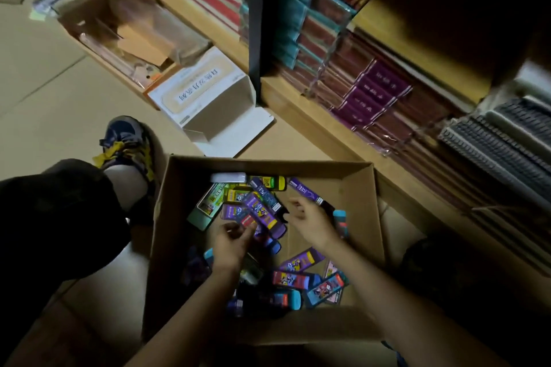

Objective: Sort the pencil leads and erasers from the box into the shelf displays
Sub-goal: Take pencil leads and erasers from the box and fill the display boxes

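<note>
Beige floor tiles are carrying everything, because I am crouching low in front of the light wooden shelf, which is holding rows of purple and dark red notebooks. The open brown cardboard box is standing just beside the shelf, I think so that the way from box to display is short. The flat purple, green and yellow packets, probably the pencil leads, are lying mixed in a pile at the far side. The blue-ended printed blocks, which I am judging to be erasers, are lying nearer to me. All of them are inside the box.

Both my hands are reaching down into it. My left hand is curling its fingers at the edge of the purple packets, but the blur is not letting me tell whether it is pinching one. My right hand is hovering over the pile with loose, spread fingers, holding nothing, perhaps choosing a packet.
</note>
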Demonstrator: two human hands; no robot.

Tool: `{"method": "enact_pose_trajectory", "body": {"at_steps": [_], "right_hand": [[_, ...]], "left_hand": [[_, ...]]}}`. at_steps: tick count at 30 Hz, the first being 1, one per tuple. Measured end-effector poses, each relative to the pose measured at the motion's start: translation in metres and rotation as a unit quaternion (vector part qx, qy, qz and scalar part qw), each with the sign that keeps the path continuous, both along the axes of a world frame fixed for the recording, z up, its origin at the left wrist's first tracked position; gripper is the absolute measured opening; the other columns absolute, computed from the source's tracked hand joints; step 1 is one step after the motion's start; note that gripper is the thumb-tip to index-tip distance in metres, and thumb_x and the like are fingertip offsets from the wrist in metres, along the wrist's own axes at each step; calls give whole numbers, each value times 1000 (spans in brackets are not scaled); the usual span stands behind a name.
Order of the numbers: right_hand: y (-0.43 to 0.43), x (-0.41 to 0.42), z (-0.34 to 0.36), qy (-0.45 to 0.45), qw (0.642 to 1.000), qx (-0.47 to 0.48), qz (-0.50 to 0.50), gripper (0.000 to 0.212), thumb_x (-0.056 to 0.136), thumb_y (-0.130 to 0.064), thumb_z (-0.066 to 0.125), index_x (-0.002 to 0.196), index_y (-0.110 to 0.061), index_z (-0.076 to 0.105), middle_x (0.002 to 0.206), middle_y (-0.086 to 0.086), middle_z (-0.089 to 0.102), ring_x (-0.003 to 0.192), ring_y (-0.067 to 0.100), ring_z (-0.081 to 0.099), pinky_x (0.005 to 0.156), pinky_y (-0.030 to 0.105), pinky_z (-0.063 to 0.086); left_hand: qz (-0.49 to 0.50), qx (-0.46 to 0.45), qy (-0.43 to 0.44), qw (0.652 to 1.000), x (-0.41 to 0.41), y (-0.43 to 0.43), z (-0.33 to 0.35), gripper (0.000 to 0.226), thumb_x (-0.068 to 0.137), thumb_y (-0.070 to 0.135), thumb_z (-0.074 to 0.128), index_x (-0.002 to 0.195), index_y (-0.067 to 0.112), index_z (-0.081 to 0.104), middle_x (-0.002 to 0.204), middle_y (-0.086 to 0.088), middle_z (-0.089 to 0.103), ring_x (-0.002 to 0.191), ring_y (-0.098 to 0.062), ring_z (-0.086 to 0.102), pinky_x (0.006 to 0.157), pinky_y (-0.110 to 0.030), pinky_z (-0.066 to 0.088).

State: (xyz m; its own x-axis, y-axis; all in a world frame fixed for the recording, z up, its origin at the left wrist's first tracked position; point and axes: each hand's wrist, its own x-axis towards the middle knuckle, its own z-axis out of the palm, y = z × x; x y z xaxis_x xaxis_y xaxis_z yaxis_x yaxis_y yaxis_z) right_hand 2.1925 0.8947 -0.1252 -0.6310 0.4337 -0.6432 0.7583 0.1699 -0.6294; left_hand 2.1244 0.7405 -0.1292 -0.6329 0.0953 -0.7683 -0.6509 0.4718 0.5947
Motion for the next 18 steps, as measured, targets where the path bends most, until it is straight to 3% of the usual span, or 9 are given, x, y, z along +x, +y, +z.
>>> {"method": "enact_pose_trajectory", "body": {"at_steps": [3,6,9,14,16,18], "right_hand": [[-10,-17,-13,12,1000,14,-2,41,91,-20,59,130,-11,49,130,8,54,121,23,50,102,38,41],[-18,-21,-22,-7,1000,2,-17,32,94,-15,54,125,-9,52,121,13,57,112,26,54,96,36,44],[-25,-13,-27,-12,1000,4,-25,26,91,-8,56,117,-9,57,101,6,55,98,24,56,90,38,47],[-41,-2,-26,6,996,-61,-65,28,85,2,61,105,-16,54,83,-4,49,75,7,50,67,14,45],[-46,-1,-24,15,989,-112,-99,31,84,6,60,108,-14,55,87,-2,48,76,7,49,61,9,43],[-47,1,-22,22,980,-150,-127,34,84,8,59,115,-6,57,93,3,49,80,11,51,60,7,45]], "left_hand": [[41,11,-20,999,7,16,-7,28,84,12,68,101,-3,51,85,-13,58,89,-28,56,87,-38,46],[51,7,-31,998,9,24,-14,31,84,15,70,100,-5,52,92,-26,60,88,-34,60,87,-42,48],[57,-1,-13,998,7,28,-18,33,81,21,73,92,3,48,85,-13,56,79,-22,53,68,-29,44],[42,29,-34,998,6,19,-23,25,82,22,72,94,7,57,94,-12,65,83,-25,63,74,-35,53],[28,43,-26,998,3,14,-23,18,81,19,72,84,13,56,88,-11,66,74,-21,63,63,-27,53],[9,48,-26,998,0,9,-23,19,81,17,73,83,14,54,87,-10,65,74,-22,63,65,-30,55]]}}
